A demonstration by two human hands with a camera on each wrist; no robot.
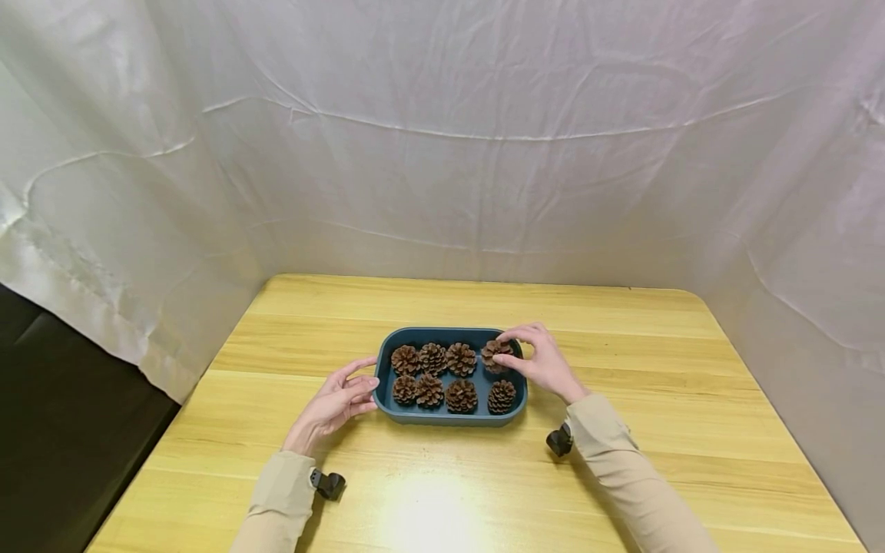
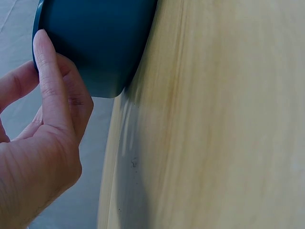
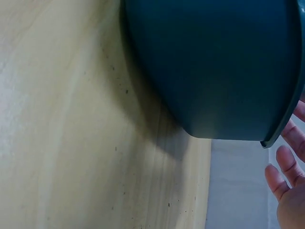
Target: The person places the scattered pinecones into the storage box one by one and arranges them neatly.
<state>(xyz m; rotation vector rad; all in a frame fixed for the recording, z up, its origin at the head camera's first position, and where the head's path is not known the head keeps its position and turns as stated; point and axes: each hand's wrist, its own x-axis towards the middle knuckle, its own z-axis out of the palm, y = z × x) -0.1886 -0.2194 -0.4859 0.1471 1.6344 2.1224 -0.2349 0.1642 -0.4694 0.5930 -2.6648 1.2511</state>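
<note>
A dark blue rounded tray [image 1: 449,420] holds several brown pine cones in two rows. At its left end my left hand [image 1: 340,399] holds the rim, the thumb on the edge. The left wrist view shows that hand [image 2: 52,114] against the upper edge of the tray [image 2: 105,47]. My right hand [image 1: 546,361] reaches over the right end and grips a pine cone [image 1: 496,355] between thumb and fingers at the back right corner. Below it in the tray lies another pine cone [image 1: 502,396]. In the right wrist view, the tray wall [image 3: 214,71] hides the cones and part of the hand [image 3: 291,191].
The tray stands on a light wooden table [image 1: 608,330]. Pale cloth [image 1: 484,192] hangs behind the table and along its sides. Small black devices [image 1: 558,440] are fixed at both sleeve cuffs. At the far left is a dark area [image 1: 62,415].
</note>
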